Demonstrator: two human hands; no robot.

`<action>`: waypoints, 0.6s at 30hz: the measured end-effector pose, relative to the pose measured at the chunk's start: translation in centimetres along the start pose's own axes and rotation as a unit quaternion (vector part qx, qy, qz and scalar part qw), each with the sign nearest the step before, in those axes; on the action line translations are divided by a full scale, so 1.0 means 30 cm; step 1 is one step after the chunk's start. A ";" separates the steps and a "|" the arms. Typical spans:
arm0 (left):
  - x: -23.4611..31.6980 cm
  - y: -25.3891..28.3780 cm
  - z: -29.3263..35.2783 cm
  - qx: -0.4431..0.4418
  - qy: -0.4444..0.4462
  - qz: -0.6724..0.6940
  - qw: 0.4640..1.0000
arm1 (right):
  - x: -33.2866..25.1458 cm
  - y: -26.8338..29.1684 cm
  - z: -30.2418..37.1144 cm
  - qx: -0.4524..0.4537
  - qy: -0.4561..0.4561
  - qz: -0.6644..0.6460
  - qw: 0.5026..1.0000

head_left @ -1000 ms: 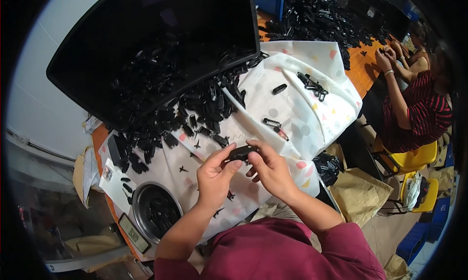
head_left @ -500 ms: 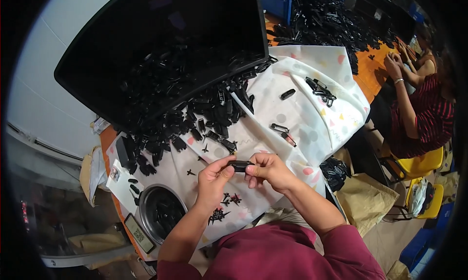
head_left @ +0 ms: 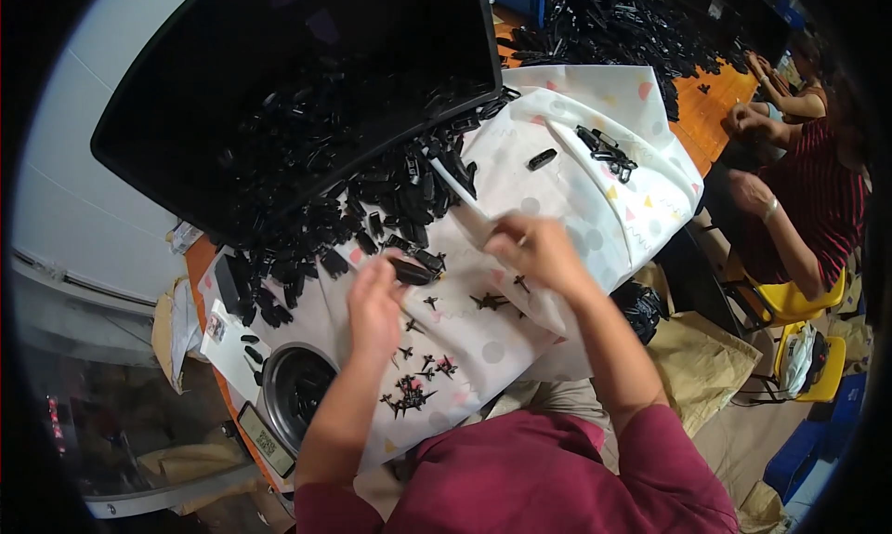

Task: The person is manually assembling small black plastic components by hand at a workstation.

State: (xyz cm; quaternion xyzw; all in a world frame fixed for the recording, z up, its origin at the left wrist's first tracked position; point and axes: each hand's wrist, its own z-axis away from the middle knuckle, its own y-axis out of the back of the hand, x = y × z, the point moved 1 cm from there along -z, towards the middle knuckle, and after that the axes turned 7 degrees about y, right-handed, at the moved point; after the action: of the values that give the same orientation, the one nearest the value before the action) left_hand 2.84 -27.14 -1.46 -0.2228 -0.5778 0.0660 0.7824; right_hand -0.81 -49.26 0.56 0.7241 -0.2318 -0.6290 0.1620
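Left hand [head_left: 374,313] was stretched forward, fingertips right by a black piece [head_left: 414,272], honestly too blurry to tell if gripping. Right hand [head_left: 537,250] angled inward over the cloth [head_left: 474,346], fingers curled, grip unclear.

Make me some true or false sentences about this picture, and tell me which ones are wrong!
1. Many black pieces lie by the big black tray. True.

2. The person's two hands are clasped together. False: the left hand and the right hand are apart.

3. The round bowl is to the left of both hands. True.

4. The chair by the white bag is green. False: the chair by the white bag is yellow.

5. The tablecloth is white with coloured shapes. True.
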 end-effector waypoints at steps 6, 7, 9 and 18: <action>-0.033 0.167 -0.230 0.106 -0.204 -0.604 0.763 | 0.241 -0.012 -0.096 -0.056 -0.034 0.363 0.929; -0.036 0.145 -0.230 0.065 -0.183 -0.674 0.713 | 0.241 -0.012 -0.095 -0.053 -0.050 0.365 0.928; -0.028 0.113 -0.230 0.051 -0.195 -0.724 0.660 | 0.235 -0.006 -0.080 -0.051 -0.069 0.368 0.926; 0.022 0.050 -0.162 -0.008 -0.045 -0.518 0.854 | -0.024 0.001 0.021 0.031 -0.061 -0.375 0.924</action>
State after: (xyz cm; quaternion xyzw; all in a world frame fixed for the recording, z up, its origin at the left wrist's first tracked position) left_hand 7.81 -26.89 -2.64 0.1052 -0.6450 -0.3434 0.6745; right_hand -1.51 -48.86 1.08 0.7230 0.0282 -0.6793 -0.1226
